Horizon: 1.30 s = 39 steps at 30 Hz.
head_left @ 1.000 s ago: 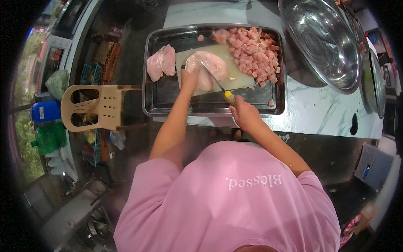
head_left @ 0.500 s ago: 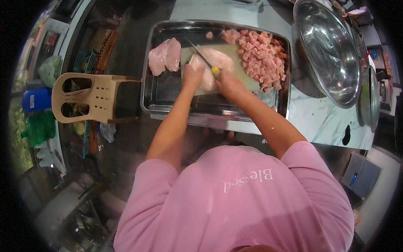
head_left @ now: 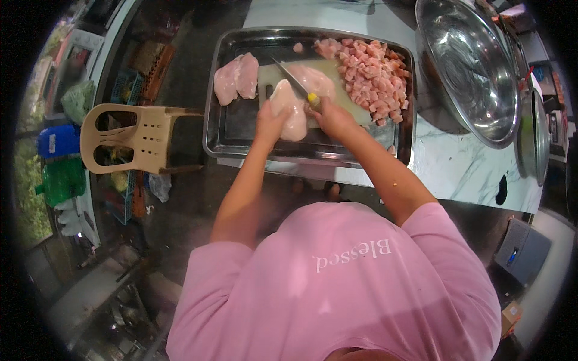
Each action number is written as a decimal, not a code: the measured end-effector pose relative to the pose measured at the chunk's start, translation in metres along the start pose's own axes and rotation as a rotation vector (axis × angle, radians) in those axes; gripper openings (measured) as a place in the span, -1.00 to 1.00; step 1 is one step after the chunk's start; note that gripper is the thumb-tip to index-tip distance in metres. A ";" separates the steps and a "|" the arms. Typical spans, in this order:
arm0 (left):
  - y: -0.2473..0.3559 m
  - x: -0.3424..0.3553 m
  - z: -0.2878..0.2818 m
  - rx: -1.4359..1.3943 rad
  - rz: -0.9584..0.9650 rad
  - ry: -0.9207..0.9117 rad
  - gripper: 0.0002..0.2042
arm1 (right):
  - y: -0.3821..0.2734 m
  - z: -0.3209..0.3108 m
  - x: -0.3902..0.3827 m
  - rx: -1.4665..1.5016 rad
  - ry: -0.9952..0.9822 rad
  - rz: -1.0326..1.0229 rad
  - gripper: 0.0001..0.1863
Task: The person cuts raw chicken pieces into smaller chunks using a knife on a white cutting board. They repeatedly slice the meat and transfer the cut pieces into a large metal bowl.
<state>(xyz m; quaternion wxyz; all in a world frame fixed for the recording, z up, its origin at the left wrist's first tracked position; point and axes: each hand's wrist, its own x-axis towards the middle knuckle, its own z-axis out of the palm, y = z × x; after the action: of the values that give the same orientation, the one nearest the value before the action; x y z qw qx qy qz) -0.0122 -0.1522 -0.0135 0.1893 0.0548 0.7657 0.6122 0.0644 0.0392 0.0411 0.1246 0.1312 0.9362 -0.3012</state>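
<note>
Right hand [head_left: 330, 117] is gripping knife [head_left: 291, 78], pointing 10–11 o'clock, handle [head_left: 312, 97] mostly hidden; left hand [head_left: 272, 124] is clasping chicken piece [head_left: 292, 114], lying 12-to-6.

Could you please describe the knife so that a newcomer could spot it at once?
Find the metal tray on the white table. Over the board inside it, the right hand holds the knife. Amid pink meat, it alone has a slim grey blade and yellow on its handle.
</note>
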 end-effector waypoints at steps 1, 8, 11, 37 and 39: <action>-0.004 -0.008 -0.007 0.004 0.073 0.006 -0.60 | 0.005 -0.001 -0.010 -0.032 -0.006 -0.001 -0.62; 0.081 -0.024 -0.037 -0.302 0.007 0.055 -0.64 | 0.048 -0.024 -0.072 -0.173 0.012 0.142 -0.66; 0.089 -0.009 -0.021 -0.413 -0.011 -0.066 -0.67 | 0.060 -0.035 -0.077 -0.113 0.121 0.145 -0.67; 0.012 0.043 0.024 0.064 -0.241 0.090 -0.46 | 0.033 -0.038 -0.099 -0.032 -0.130 -0.015 -0.34; 0.013 0.043 0.025 0.061 -0.224 0.058 -0.48 | 0.040 -0.032 -0.084 -0.004 -0.145 -0.037 -0.33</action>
<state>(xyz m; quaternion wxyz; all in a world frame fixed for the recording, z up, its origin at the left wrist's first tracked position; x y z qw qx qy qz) -0.0447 -0.1129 -0.0151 0.2327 -0.0429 0.7903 0.5652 0.1508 0.0756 0.0714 0.1868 0.0916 0.9276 -0.3102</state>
